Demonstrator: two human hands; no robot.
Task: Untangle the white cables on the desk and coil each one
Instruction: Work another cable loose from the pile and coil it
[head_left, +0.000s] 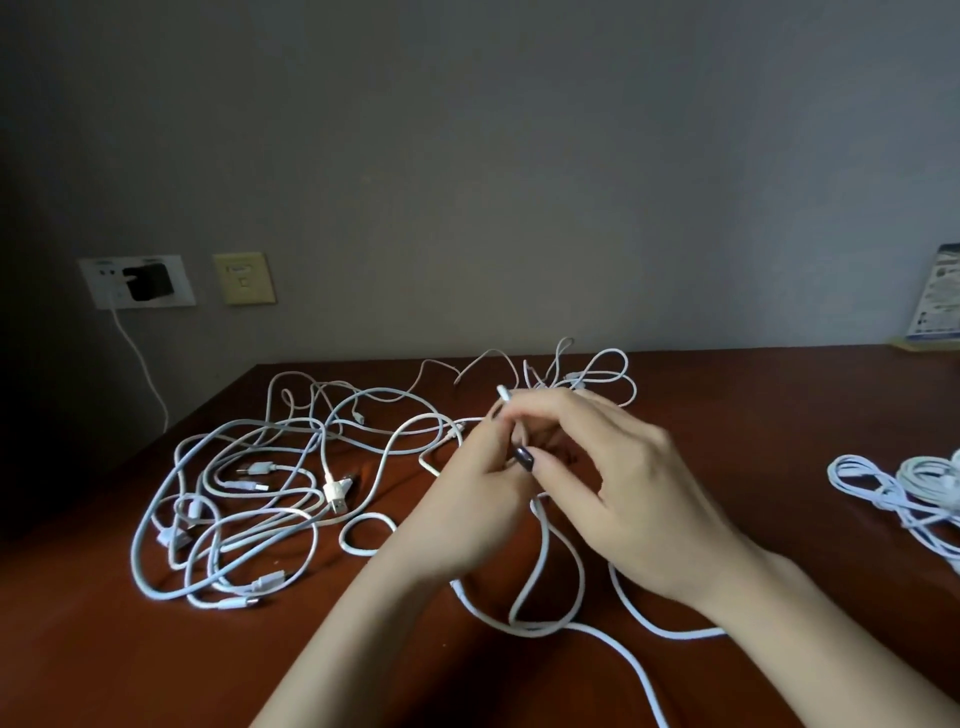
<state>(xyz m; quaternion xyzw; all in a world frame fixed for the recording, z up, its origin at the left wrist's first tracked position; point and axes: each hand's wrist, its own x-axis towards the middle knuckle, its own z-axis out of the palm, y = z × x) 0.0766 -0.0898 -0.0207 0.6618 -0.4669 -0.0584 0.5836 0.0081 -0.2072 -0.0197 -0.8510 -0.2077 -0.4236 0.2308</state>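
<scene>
A tangle of white cables (249, 499) with several plugs lies spread over the left of the brown desk (104, 649). Another loose bunch of white cables (597, 374) sits at the back centre. My left hand (467, 509) and my right hand (623, 467) meet above the desk's middle, both pinching one white cable (540, 561). Its plug end (504, 392) sticks up from my fingertips. The rest of that cable hangs down in loops and runs to the front edge. Coiled white cables (904, 488) lie at the far right.
A wall socket plate with a black charger (148, 280) and a white lead hangs at the left, beside a yellowish plate (244, 278). A printed card (940, 296) leans on the wall at the back right. The desk's left edge runs diagonally.
</scene>
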